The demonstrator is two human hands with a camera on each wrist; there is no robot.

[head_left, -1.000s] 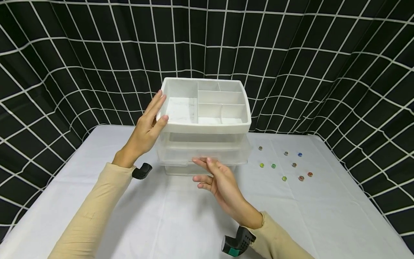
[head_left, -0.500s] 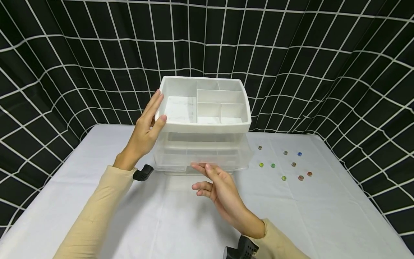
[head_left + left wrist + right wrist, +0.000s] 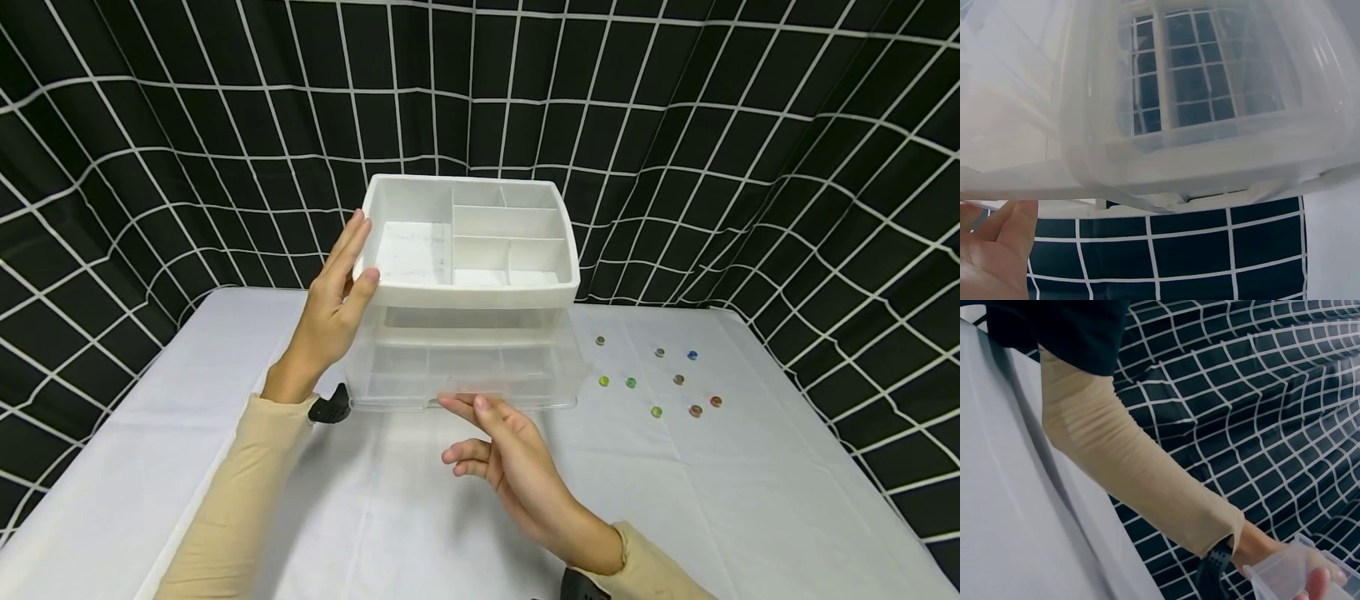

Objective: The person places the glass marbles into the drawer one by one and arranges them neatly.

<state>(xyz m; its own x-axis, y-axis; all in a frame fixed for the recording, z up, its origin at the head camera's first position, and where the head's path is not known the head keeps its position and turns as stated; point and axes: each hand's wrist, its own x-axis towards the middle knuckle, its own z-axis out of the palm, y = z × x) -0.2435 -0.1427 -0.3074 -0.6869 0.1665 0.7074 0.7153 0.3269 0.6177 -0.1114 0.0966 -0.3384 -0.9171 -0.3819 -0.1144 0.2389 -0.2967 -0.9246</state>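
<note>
A white plastic drawer organizer [image 3: 465, 296] with a divided top tray stands on the table. Its clear drawer [image 3: 397, 371] juts out from the front, with nothing visible inside. My left hand [image 3: 322, 321] lies along the organizer's left side, fingers fairly straight and thumb at the front corner of the rim. My right hand [image 3: 517, 467] holds the drawer's front lip near its middle with thumb and index finger; the other fingers are loosely bent below. In the left wrist view, the translucent drawer [image 3: 1210, 137] fills the top, above my left fingers [image 3: 1019, 228].
Several small coloured glass pieces, including a blue one [image 3: 692, 355] and a green one [image 3: 631, 382], lie scattered right of the organizer. White cloth covers the table [image 3: 750, 500]. A black curtain with white grid lines [image 3: 510, 92] surrounds the back and sides.
My right hand has drawn the clear drawer farther out toward me, its front edge now overlapping the organizer's base in view. The left hand has kept its place against the side.
</note>
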